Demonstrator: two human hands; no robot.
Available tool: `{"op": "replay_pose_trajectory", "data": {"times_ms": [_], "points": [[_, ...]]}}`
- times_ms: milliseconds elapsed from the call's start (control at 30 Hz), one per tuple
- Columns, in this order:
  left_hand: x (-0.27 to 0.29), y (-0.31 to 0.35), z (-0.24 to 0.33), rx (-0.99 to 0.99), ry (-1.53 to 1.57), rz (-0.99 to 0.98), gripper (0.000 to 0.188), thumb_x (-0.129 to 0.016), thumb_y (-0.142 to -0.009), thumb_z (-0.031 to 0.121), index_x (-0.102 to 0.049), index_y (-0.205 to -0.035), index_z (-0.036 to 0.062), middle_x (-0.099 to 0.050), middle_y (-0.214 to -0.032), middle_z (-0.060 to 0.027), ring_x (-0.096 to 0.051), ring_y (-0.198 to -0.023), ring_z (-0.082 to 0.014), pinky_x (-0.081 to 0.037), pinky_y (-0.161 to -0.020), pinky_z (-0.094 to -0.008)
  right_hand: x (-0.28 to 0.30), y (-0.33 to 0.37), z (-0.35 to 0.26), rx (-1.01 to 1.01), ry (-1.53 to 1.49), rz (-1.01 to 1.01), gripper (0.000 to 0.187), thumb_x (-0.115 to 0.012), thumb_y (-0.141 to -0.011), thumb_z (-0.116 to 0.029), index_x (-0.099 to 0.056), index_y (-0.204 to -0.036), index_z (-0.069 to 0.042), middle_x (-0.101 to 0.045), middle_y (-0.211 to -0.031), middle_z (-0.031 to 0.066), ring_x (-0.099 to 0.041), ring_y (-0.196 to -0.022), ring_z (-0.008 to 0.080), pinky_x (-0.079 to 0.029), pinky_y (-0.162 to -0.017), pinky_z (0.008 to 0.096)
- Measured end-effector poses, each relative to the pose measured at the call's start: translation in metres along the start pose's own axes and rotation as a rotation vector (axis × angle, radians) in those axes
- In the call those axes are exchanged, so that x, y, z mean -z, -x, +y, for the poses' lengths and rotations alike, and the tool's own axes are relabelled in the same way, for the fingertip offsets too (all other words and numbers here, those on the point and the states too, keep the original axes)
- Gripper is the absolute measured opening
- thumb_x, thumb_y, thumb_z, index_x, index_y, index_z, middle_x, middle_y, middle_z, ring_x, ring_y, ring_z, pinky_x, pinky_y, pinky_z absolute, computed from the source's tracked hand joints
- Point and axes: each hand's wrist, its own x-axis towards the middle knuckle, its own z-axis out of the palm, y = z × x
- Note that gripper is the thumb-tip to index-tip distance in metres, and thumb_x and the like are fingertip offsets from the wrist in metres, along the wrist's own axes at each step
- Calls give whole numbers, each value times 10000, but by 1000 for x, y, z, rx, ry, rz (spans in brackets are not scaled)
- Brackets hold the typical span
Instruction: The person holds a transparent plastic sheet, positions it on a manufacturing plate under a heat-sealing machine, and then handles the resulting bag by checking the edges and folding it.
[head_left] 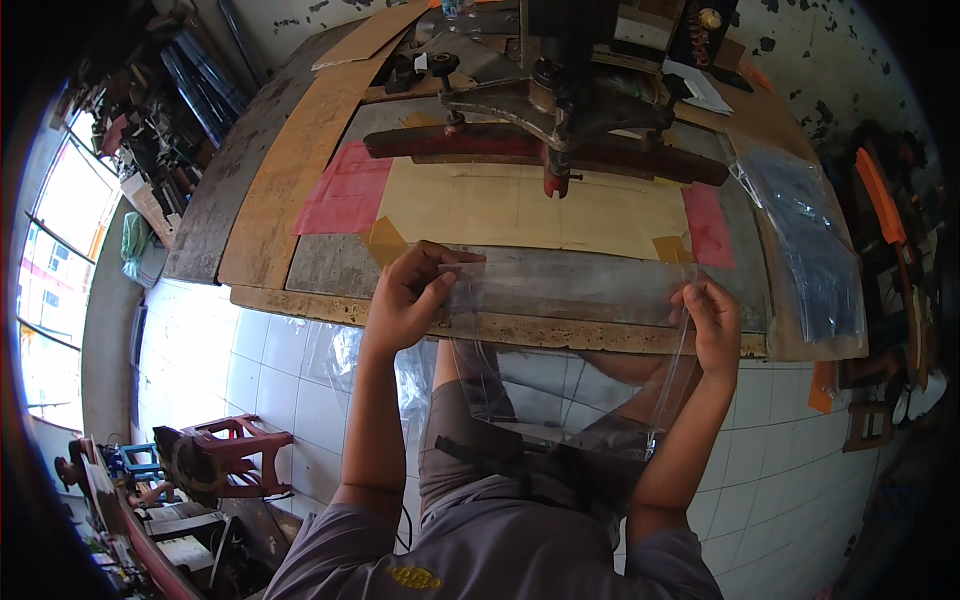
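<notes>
Between my hands a clear plastic sheet [570, 385] is stretched, its upper edge over the front of the worktable and the rest hanging above my lap. My left hand [410, 295] pinches its upper left corner. At the upper right corner my right hand [708, 320] is closed on it too. Just beyond lies a pale yellow sheet [520, 215] on the grey table plate, with a red-pink piece [340, 195] at its left end and another pink piece [708, 222] at its right. A press head with a long red-brown bar [450, 143] hangs over the yellow sheet's far edge.
A stack of clear plastic pieces [805, 240] rests on brown board at the table's right. Cardboard [370, 35] lies at the far left. On the tiled floor stands a red stool [245, 455], and more clear plastic [335, 355] lies below the table's left front edge.
</notes>
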Motion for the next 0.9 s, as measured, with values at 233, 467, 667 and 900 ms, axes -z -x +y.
{"op": "replay_pose_trajectory", "data": {"times_ms": [233,467,667,900], "points": [[0,1,6,101,-30,6,126,-574,-956,43,-603,-1055,-29,-739,-904,-62,-571,-768,-53,-462,-711,-239,-1,1,0,1,-11,12,272,-656,-1031,-242,-682,-932,10,-680,-891,43,-604,-735,104,-510,-672,275],[4,1,-4,53,-155,53,137,-602,-973,110,-628,-998,-22,-665,-767,-55,-549,-722,-73,-446,-672,-266,-3,0,0,10,15,19,302,-658,-1029,-276,-688,-933,9,-683,-879,47,-604,-717,110,-492,-669,278],[4,1,1,66,-157,52,156,-610,-975,123,-625,-987,-32,-639,-718,-59,-531,-679,-81,-434,-639,-281,-2,0,0,-12,43,30,307,-656,-1027,-277,-684,-917,8,-689,-885,52,-603,-711,110,-479,-672,274],[4,1,12,60,-191,55,156,-606,-983,120,-629,-966,-33,-643,-711,-74,-548,-675,-88,-448,-642,-288,-3,0,1,-9,86,47,321,-650,-1028,-288,-667,-888,0,-688,-881,55,-600,-707,115,-465,-676,269]]}}
